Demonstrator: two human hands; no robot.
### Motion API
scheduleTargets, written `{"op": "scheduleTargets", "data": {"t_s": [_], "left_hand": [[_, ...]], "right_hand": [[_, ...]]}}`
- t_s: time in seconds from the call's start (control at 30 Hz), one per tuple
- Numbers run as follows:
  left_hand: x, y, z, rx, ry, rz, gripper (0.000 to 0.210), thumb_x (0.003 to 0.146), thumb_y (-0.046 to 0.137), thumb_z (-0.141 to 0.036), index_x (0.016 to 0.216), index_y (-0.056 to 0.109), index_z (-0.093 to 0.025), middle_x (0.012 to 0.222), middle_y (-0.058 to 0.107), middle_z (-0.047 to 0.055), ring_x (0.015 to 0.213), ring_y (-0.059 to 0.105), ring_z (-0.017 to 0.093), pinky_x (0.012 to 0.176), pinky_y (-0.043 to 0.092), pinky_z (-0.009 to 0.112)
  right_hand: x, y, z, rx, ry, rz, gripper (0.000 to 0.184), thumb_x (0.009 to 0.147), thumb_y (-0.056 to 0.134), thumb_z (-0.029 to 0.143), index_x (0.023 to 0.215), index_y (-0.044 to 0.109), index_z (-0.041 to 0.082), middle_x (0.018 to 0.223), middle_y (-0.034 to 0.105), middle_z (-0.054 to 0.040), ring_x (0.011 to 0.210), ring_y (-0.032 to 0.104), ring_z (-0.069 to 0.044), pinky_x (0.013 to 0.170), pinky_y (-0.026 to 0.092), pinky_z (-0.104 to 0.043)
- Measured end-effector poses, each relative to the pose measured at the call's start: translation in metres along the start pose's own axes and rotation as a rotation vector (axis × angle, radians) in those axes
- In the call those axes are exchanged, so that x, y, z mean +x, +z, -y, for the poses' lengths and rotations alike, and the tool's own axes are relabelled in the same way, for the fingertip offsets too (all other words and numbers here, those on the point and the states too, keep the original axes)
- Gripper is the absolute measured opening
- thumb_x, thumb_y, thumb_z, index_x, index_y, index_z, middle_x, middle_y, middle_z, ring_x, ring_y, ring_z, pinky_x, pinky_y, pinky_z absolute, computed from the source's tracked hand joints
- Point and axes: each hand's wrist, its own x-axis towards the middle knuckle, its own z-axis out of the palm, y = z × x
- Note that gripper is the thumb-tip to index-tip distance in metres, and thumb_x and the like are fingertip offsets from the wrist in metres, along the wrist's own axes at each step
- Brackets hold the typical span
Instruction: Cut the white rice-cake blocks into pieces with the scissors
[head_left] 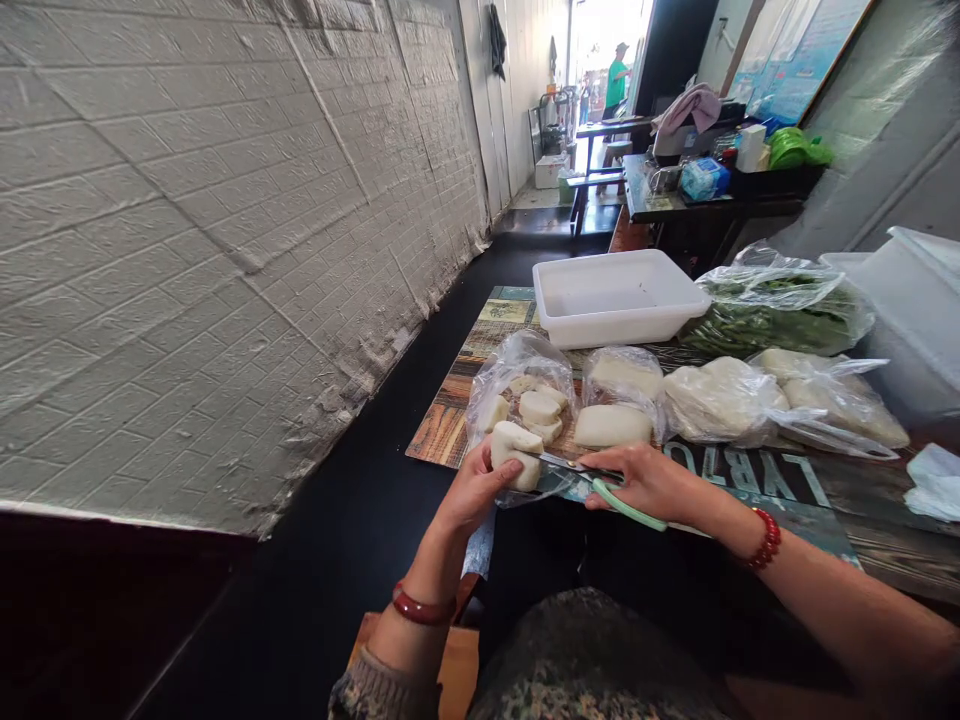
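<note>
My left hand [478,490] grips a pale, thick slab [517,470], perhaps a bun or rice cake, partly split into an upper and a lower piece. In my right hand [641,480] is a pair of scissors [626,503] with light green handles. Its blades point left and reach the slit in the slab. Just beyond, an opened clear plastic bag [491,375] holds several cut pale pieces [541,406]. To the right of that bag, a whole pale block [613,426] lies in front of another one in plastic.
Farther back on the patterned table [442,420] stands a white plastic tub [622,325]. Bagged leafy greens [772,315] and bagged pale blocks [724,395] lie to the right, near a translucent bin [915,310]. A white brick-textured wall [225,250] runs along the left. One person [616,82] stands in the far doorway.
</note>
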Motion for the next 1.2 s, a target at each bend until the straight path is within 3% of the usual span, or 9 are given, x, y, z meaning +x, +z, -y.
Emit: {"op": "scheduleTargets", "data": {"t_s": [0.13, 0.23, 0.4, 0.67, 0.9, 1.2], "left_hand": [[0.0, 0.0, 0.0, -0.066, -0.005, 0.0, 0.055, 0.07, 0.083, -0.039, 0.117, 0.065, -0.018, 0.113, 0.068, 0.01, 0.099, 0.062, 0.022, 0.084, 0.049, 0.029], [-0.001, 0.0, 0.0, -0.103, 0.001, -0.023, 0.058, 0.072, 0.08, -0.047, 0.119, 0.065, -0.017, 0.11, 0.067, 0.01, 0.093, 0.062, 0.019, 0.074, 0.049, 0.025], [-0.002, 0.0, 0.0, -0.083, 0.02, -0.055, 0.043, 0.077, 0.077, -0.042, 0.11, 0.068, -0.016, 0.1, 0.068, 0.008, 0.082, 0.062, 0.015, 0.07, 0.049, 0.023], [-0.003, 0.003, 0.002, -0.117, 0.009, -0.084, 0.046, 0.076, 0.077, -0.043, 0.114, 0.065, -0.018, 0.108, 0.069, 0.01, 0.086, 0.065, 0.018, 0.074, 0.053, 0.028], [-0.006, 0.003, 0.004, -0.126, -0.011, -0.087, 0.049, 0.077, 0.076, -0.047, 0.115, 0.065, -0.019, 0.107, 0.069, 0.01, 0.084, 0.065, 0.018, 0.072, 0.053, 0.029], [-0.007, 0.0, 0.007, -0.033, 0.015, -0.084, 0.047, 0.076, 0.076, -0.047, 0.113, 0.066, -0.019, 0.102, 0.068, 0.007, 0.082, 0.062, 0.017, 0.068, 0.047, 0.025]], "right_hand": [[0.001, 0.001, -0.003, 0.033, 0.001, -0.003, 0.045, 0.077, 0.073, 0.042, 0.117, 0.073, 0.023, 0.099, 0.078, -0.0059, 0.088, 0.071, -0.028, 0.082, 0.055, -0.035], [0.002, -0.002, 0.001, 0.026, 0.015, 0.013, 0.044, 0.077, 0.073, 0.039, 0.118, 0.072, 0.024, 0.105, 0.077, -0.0051, 0.087, 0.07, -0.027, 0.081, 0.055, -0.034], [0.003, -0.006, 0.01, -0.04, 0.07, 0.067, 0.059, 0.073, 0.074, 0.042, 0.128, 0.065, 0.023, 0.111, 0.074, -0.0069, 0.08, 0.067, -0.023, 0.073, 0.054, -0.032], [0.006, -0.005, 0.017, -0.112, 0.089, 0.141, 0.079, 0.073, 0.073, 0.049, 0.141, 0.052, 0.014, 0.116, 0.069, -0.015, 0.09, 0.067, -0.028, 0.083, 0.052, -0.039], [0.006, -0.006, 0.017, -0.082, 0.024, 0.169, 0.086, 0.071, 0.075, 0.054, 0.141, 0.051, 0.012, 0.127, 0.065, -0.017, 0.114, 0.061, -0.036, 0.097, 0.048, -0.044], [0.015, -0.002, 0.027, -0.09, 0.018, 0.166, 0.084, 0.071, 0.074, 0.054, 0.14, 0.052, 0.009, 0.128, 0.065, -0.019, 0.112, 0.062, -0.036, 0.096, 0.048, -0.045]]}}
